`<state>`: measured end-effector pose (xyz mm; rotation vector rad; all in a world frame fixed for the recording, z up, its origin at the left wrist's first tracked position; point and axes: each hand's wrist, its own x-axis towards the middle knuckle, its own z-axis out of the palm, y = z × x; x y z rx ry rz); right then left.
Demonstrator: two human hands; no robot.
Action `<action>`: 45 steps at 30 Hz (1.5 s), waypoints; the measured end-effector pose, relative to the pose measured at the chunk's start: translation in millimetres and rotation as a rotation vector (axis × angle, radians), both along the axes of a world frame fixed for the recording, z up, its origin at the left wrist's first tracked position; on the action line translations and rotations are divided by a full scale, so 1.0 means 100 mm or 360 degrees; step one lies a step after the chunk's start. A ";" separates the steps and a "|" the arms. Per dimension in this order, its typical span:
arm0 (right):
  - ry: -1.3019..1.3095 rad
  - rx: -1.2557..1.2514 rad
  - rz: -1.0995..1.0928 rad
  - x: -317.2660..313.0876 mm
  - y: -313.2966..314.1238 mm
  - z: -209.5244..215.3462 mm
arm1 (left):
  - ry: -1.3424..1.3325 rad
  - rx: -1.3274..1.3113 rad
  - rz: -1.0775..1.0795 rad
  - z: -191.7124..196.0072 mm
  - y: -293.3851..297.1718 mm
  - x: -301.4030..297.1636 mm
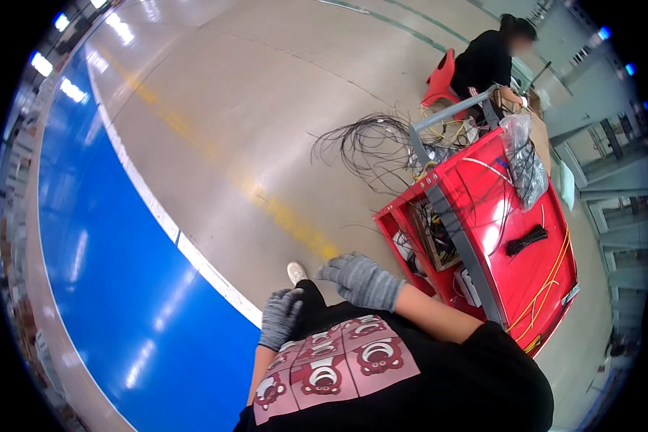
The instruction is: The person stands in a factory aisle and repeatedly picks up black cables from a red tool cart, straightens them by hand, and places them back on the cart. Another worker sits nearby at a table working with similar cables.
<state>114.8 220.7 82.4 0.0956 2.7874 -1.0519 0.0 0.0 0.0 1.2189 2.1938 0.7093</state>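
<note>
I judge snagging the main risk: loose black wires (381,124) spill past the far left corner of the red cart (507,281), where a passing sleeve could drag them. The cart stands just right of my right hand (363,281), glossy-topped, a dark bundle (527,240) toward its right edge. My left hand (281,315) is farther off. Gloved fingers bent on both; I cannot tell whether they grip anything
</note>
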 end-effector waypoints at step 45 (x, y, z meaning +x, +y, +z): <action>0.0653 -0.0368 -0.3315 -2.22 3.49 -0.50 | -0.0006 0.0042 -0.2315 -0.38 7.14 -3.34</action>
